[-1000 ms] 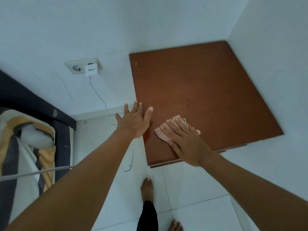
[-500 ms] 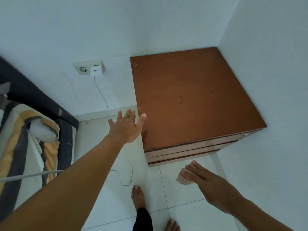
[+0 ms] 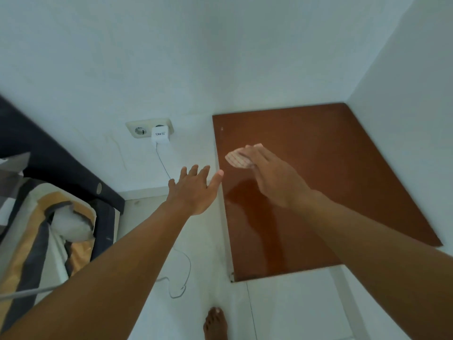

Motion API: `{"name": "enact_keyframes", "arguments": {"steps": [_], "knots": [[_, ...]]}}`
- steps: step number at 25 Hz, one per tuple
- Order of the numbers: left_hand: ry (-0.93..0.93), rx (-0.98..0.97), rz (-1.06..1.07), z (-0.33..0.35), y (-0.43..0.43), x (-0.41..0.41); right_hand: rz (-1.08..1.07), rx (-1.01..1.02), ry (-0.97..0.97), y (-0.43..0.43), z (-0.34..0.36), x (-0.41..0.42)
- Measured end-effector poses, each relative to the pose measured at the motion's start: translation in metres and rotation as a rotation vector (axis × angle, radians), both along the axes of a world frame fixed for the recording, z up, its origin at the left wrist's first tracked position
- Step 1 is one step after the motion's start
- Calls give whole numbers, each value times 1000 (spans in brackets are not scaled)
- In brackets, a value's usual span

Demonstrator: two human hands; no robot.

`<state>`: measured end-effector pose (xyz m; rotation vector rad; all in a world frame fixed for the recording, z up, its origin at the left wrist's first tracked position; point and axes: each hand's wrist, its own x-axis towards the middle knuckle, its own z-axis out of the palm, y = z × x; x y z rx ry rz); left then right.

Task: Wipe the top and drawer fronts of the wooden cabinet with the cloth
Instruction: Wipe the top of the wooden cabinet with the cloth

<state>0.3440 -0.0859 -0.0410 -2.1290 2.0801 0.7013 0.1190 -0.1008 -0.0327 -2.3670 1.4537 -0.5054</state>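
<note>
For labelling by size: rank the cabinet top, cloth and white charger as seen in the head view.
1. cabinet top
2 and 3 unsure: cloth and white charger look alike, and the right hand covers part of the cloth.

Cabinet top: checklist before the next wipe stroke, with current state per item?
1. Grip: right hand holds cloth: ok.
2. Contact: cloth touching cabinet top: cannot tell, blurred.
3. Surface: cabinet top free of objects: ok.
4. Path: left hand out of the way: ok, open beside the left edge, holding nothing.
5. Coverage: drawer fronts in view: not ok, hidden from this angle.
6. Snag: charger cable off the cabinet: ok, it hangs on the wall.
</note>
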Motion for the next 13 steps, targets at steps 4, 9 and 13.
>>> {"name": "enact_keyframes", "arguments": {"steps": [4,9,13], "knots": [[32,-22,-22,-9,-70,22,-49,35,-7,-111,-5,45],[77,-35,-18,-28,-151,42,-33,160,77,-204,-37,78],[140,-95,-10,-31,-186,35,-118,112,137,-222,-56,59]]}}
